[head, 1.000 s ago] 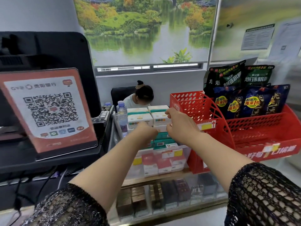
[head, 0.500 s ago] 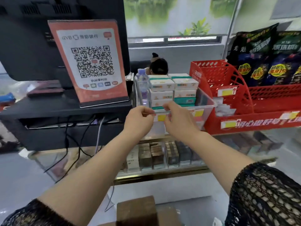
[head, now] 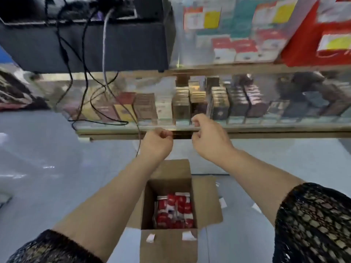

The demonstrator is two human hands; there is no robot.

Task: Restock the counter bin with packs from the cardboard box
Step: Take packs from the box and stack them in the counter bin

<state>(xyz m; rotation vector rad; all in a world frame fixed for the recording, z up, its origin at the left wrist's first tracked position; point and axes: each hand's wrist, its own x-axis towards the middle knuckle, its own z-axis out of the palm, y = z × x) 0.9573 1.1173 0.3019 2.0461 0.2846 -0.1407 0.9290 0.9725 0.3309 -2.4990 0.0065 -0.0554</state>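
Packs (head: pixel 173 211) (red and white) lie in the open box (head: pixel 206 202), straight below the fingers. Left hand (head: pixel 156 144) and right hand (head: pixel 210 141) hover apart, fingers curled, holding nothing visible. The bin (head: pixel 188 44) stands well above the fingertips, beyond the counter (head: pixel 266 128) edge.

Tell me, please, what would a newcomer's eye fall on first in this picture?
The open cardboard box at the bottom centre draws the eye first, with red and white packs inside it. Just above it, the left hand and the right hand hover with curled fingers, holding nothing visible, in front of the glass counter. The clear counter bin stands at the upper right, on that counter.
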